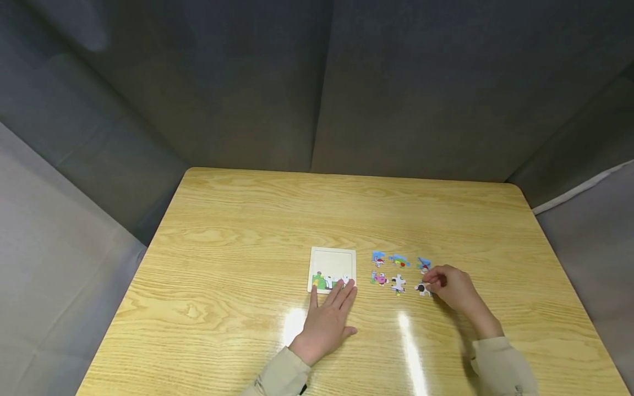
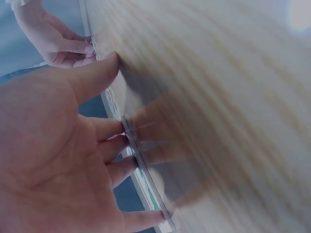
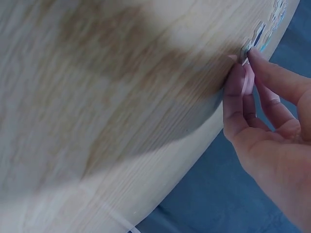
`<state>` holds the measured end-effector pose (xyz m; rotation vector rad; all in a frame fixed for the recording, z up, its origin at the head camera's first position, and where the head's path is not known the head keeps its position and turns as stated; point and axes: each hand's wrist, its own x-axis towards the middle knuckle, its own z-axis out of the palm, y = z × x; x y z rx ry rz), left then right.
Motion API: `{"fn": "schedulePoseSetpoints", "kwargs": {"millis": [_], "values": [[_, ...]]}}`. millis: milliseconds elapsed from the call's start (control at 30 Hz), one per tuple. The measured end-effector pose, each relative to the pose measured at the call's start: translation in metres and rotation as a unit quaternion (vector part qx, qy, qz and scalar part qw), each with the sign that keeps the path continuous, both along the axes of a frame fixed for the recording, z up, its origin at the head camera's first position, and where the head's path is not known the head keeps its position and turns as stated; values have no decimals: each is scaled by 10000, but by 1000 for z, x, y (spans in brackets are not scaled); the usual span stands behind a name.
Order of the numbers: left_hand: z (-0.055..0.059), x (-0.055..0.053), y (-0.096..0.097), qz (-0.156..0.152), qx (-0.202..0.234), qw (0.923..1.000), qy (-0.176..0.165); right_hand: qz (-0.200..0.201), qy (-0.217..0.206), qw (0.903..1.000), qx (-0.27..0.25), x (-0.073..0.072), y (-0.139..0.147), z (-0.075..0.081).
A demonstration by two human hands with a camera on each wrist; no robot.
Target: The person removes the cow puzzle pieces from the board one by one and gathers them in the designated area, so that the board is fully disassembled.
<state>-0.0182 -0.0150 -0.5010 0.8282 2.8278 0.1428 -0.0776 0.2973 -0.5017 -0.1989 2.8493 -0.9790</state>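
A square white puzzle board point(image 1: 333, 258) lies on the table, with coloured pieces point(image 1: 322, 281) set along its near edge. My left hand point(image 1: 328, 324) rests its outstretched fingertips on that near edge; the left wrist view shows the fingers point(image 2: 116, 128) touching the board's rim. To the right, my right hand point(image 1: 453, 286) pinches a puzzle piece with a black patch point(image 1: 421, 288) between thumb and fingers. In the right wrist view the gripped piece point(image 3: 244, 54) is partly covered by the fingertips and appears close to the tabletop.
Several loose puzzle pieces point(image 1: 398, 283) lie in two rows between the board and my right hand, one with a pink shape point(image 1: 380, 279). The wooden table point(image 1: 223, 264) ends at the back against dark grey curtains point(image 1: 247, 99).
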Motion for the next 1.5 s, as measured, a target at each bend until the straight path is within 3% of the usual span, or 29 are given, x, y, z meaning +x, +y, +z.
{"fn": "schedulePoseSetpoints", "kwargs": {"millis": [333,767,1000,1300,1500], "values": [[0,1,0,-1,-47,10000,64,-39,-42,10000,0,1,-3,6],[1,1,0,-13,-19,10000,79,367,485,9977,-295,-11,-40,18],[2,2,0,21,-38,10000,44,638,334,9954,-638,-23,-73,15],[4,1,0,28,-89,10000,-27,1154,189,9894,-862,-41,-136,12],[3,-1,0,-13,-208,9997,-92,1382,-340,9836,-1109,-47,-170,8]]}}
